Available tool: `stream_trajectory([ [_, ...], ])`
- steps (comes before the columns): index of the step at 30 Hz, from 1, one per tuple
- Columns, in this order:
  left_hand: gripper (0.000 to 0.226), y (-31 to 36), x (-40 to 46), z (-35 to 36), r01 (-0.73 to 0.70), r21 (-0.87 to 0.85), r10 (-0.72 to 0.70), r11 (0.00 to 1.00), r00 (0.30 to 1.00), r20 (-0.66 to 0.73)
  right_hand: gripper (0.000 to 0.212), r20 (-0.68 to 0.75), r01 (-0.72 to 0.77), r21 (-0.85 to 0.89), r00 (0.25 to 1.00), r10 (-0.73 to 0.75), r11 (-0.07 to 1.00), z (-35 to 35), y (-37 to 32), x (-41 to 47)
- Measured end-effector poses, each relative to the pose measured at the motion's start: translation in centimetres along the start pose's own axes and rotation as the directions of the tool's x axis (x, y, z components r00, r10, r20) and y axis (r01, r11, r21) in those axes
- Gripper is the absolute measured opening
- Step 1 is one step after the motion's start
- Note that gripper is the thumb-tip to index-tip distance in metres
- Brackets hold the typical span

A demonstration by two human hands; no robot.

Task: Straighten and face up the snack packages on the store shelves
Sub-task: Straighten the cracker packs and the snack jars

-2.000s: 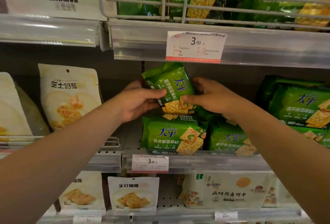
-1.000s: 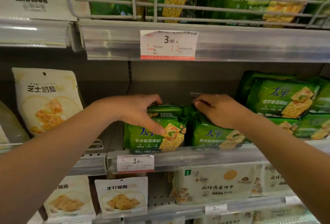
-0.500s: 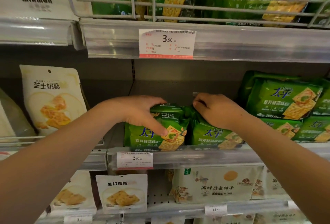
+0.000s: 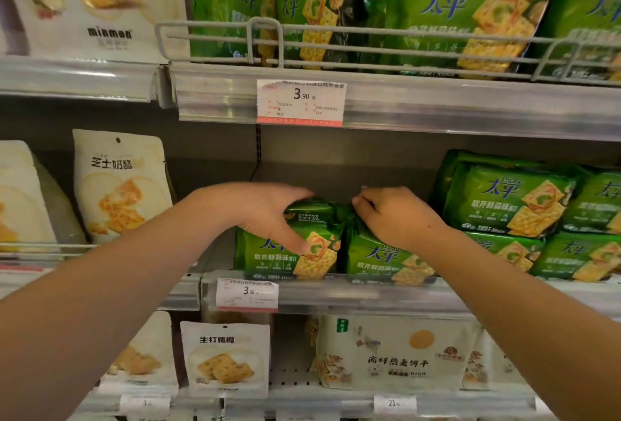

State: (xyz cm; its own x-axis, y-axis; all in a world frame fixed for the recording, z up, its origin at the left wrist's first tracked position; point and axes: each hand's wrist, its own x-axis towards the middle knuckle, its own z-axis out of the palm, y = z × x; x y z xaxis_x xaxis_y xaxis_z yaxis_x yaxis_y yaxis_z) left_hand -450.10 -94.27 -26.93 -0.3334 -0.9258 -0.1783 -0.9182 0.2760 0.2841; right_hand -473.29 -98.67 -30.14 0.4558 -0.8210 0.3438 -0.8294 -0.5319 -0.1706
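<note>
1. The pack you held aloft two seconds ago now sits on the left green cracker stack [image 4: 289, 246], at the middle shelf [image 4: 336, 293] front; facing nearly done.
2. Your left hand [image 4: 265, 212] grips that stack, thumb across its face.
3. Your right hand [image 4: 393, 215] rests curled, pinching the adjacent pack [image 4: 379, 259] top.

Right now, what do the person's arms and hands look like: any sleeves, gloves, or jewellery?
Both forearms are bare to the frame edge, no sleeves showing. The left hand and right hand wear no gloves, and no rings, watch or bracelets are visible.
</note>
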Motion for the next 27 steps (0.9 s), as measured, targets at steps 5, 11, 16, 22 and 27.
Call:
stream_trajectory([
  [5,0.077,2.8,-3.4,-0.3,-0.112,0.267,0.177,0.957,0.956,-0.234,0.039,-0.269,0.232,0.023,0.938,-0.217,0.973,-1.8,-2.0,-2.0],
  [11,0.029,4.9,-10.2,-3.6,-0.284,0.413,0.501,0.865,0.485,-0.716,0.028,-0.557,0.521,-0.035,0.698,-0.449,0.853,-8.0,-7.7,-4.1],
  [16,0.057,1.8,-10.5,-8.0,0.17,0.509,0.416,0.844,0.394,-0.82,0.027,-0.63,0.379,-0.217,0.65,-0.425,0.9,-13.1,-9.7,-2.2],
  [22,0.073,-0.8,-9.3,-8.0,0.208,0.433,0.323,0.877,0.411,-0.852,0.056,-0.511,0.044,-0.272,0.84,-0.183,0.961,-13.0,-10.5,0.2],
  [27,0.074,-1.1,-8.8,-7.7,0.197,0.402,0.307,0.894,0.385,-0.871,0.05,-0.564,-0.002,-0.282,0.81,-0.164,0.959,-11.7,-11.0,0.2],
])
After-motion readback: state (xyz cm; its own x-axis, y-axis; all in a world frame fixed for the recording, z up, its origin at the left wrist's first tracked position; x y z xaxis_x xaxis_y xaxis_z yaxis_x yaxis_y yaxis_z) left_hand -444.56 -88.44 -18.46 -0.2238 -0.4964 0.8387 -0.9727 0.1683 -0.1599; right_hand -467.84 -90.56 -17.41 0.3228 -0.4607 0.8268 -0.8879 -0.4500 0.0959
